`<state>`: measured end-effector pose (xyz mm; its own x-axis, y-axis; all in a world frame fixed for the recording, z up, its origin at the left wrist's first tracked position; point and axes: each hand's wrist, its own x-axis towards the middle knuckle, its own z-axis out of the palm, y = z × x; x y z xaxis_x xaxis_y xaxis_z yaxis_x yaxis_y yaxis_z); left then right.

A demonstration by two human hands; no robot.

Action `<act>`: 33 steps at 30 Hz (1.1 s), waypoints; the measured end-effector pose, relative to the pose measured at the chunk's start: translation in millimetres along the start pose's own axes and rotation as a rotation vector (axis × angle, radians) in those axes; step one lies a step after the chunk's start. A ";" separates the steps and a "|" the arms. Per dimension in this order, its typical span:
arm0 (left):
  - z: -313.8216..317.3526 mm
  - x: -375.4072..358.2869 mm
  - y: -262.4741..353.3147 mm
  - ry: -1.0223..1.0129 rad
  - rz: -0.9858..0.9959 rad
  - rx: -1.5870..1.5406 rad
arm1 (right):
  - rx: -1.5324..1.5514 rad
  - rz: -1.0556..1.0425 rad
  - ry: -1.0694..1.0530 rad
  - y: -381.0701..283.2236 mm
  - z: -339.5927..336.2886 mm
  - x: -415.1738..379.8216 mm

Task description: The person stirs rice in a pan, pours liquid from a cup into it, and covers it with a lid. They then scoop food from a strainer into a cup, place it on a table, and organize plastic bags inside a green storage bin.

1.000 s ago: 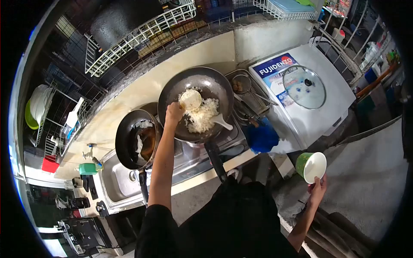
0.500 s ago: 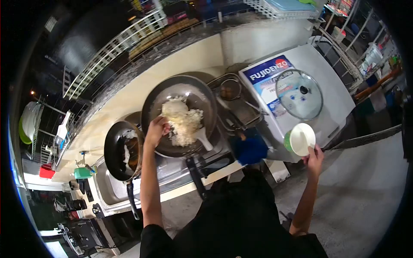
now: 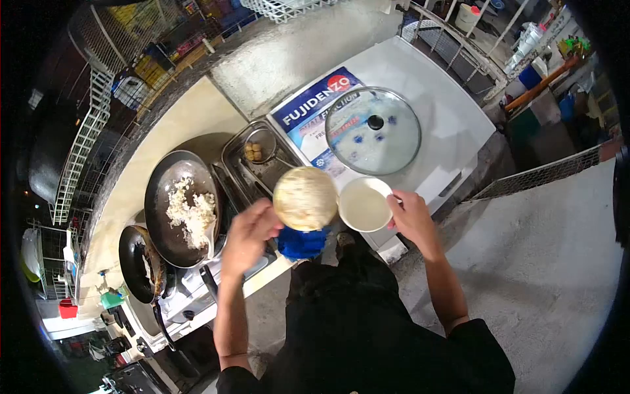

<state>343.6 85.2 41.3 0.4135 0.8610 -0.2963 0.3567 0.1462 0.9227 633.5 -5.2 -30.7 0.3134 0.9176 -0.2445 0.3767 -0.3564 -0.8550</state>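
Observation:
My left hand (image 3: 251, 235) is closed on the edge of a round bowl of rice (image 3: 306, 198), blurred by motion. Its pale contents face up at me, and the bowl's wall is mostly hidden. Close beside it, an empty-looking white bowl (image 3: 365, 205) is pinched at its rim by my right hand (image 3: 413, 222). Both bowls are in the air in front of my body. Further left, a large dark frying pan (image 3: 161, 226) holds loose white rice (image 3: 191, 213), with a white spatula (image 3: 211, 238) resting in it.
A smaller pan (image 3: 134, 272) with a browned edge sits left of the large one. Behind my hands are a metal tray (image 3: 270, 176) and a strainer (image 3: 260, 139) with brown balls. A glass lid (image 3: 394, 148) lies on the white freezer (image 3: 453, 111). A blue cloth (image 3: 302, 244) hangs below.
My left hand has lifted the bowl of rice out of the large pan and moved it right. My right hand has brought the white bowl inward beside it. The view has turned rightward.

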 end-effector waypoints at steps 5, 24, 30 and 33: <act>75.7 34.3 -2.8 -0.127 0.063 0.231 | 0.067 -0.023 -0.056 -4.5 -10.7 -0.3; 119.7 48.9 5.9 0.221 0.839 0.993 | 0.294 0.047 0.132 42.1 8.8 16.1; 12.4 1.1 -20.1 0.559 0.172 -0.049 | 0.364 0.115 0.132 105.8 19.4 3.7; -70.3 -29.5 -43.5 0.790 0.127 -0.193 | 0.355 0.072 0.120 107.0 20.3 -5.5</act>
<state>257.0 87.7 27.3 -0.2965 0.9550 0.0075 0.1669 0.0441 0.9850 654.3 -44.9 -130.1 0.4356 0.8580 -0.2723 0.0308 -0.3165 -0.9481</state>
